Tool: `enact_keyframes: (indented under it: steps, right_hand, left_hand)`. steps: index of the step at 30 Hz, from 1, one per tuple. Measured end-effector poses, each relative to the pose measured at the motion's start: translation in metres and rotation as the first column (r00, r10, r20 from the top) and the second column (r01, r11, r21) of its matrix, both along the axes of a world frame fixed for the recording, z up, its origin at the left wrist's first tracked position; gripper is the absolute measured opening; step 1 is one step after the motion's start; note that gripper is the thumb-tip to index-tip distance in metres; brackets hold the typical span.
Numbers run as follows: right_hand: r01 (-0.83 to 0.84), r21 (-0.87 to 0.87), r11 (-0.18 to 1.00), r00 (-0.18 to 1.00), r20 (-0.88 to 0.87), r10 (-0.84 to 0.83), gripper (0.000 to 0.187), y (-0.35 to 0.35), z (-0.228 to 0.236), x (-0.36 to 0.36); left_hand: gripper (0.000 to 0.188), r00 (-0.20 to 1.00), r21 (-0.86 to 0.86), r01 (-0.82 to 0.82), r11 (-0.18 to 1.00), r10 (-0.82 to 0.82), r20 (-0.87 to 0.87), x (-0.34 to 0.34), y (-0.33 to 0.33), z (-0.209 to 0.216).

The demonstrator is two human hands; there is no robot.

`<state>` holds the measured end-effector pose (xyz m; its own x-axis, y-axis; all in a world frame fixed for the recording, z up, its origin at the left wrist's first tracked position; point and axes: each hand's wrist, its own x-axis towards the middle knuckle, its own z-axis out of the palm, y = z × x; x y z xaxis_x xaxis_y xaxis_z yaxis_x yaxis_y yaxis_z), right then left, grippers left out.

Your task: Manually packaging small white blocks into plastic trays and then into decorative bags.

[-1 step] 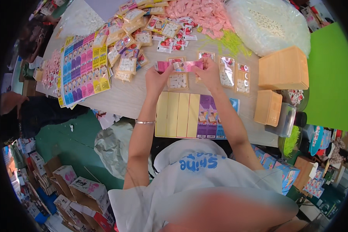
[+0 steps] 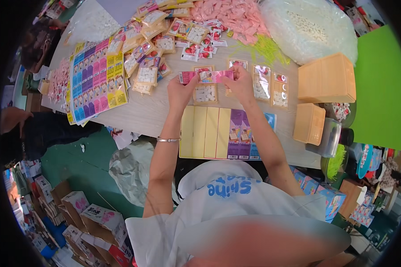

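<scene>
A pink printed sticker strip is stretched level between my two hands. My left hand pinches its left end, and my right hand pinches the right end. Just beneath the strip lies a small tan tray of white pieces; the strip covers part of its upper section. I cannot tell whether strip and tray touch. Another tray, partly hidden by my right hand, lies beside it. Nearer to me is a sticker sheet with bare yellow backing on the left and purple and blue strips on the right, partly under my right forearm.
Filled trays lie right of my hands, before stacked tan trays. Finished-looking packs pile up at left, beside sticker sheets. Pink sachets and a clear bag of white pieces fill the far side.
</scene>
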<state>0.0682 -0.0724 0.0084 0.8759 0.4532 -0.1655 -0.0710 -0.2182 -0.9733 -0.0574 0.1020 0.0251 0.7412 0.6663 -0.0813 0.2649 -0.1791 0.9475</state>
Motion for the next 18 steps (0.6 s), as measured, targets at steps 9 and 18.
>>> enact_keyframes:
  steps: [9,18]
  right_hand:
    - [0.062,-0.224,0.973,0.973,0.232,-0.008,0.031,0.009,-0.001,-0.002]
    - [0.102,-0.438,0.893,0.880,0.458,0.124,0.030,0.020,0.005,-0.011]
  left_hand:
    - [0.026,0.994,0.440,-0.050,0.897,0.086,-0.062,-0.001,-0.002,-0.020]
    - [0.033,0.941,0.441,0.025,0.897,0.127,-0.312,0.006,-0.005,-0.023]
